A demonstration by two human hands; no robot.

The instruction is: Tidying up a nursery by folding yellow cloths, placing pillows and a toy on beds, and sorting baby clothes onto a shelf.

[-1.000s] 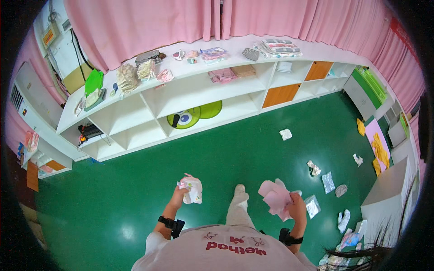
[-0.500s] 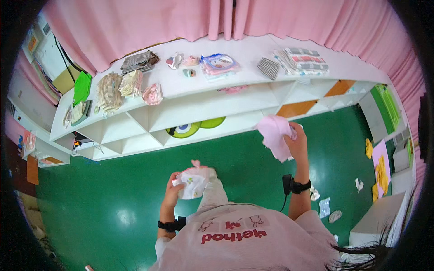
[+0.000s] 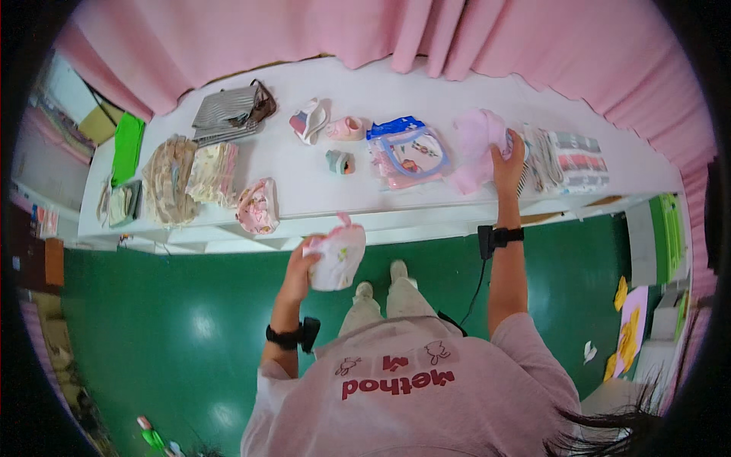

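Observation:
My left hand (image 3: 298,268) is closed on a small white printed cloth with pink trim and a pink tie (image 3: 339,260), bib-like in shape, held in front of the shelf's near edge. Over the white shelf top, my right hand (image 3: 508,161) grips a pink cloth (image 3: 474,152); whether the cloth rests on the surface I cannot tell. Just left of it lies a stack with a blue-edged bib (image 3: 415,152) on top. To its right are folded grey, white and red striped cloths (image 3: 579,161). A black-and-white striped cloth is mostly hidden behind my right hand.
On the white shelf top (image 3: 304,186) sit a grey striped bundle (image 3: 225,114), beige cloths (image 3: 169,179), a pink floral cloth (image 3: 257,207), baby shoes (image 3: 346,128) and a green cloth (image 3: 127,147). Pink curtains (image 3: 266,30) hang behind. Yellow cloths (image 3: 628,335) lie on the right.
I have come closer to the shelf. My right hand has carried the pink cloth forward over its top, beside the striped stacks. The left hand still holds the white cloth, raised nearer the edge.

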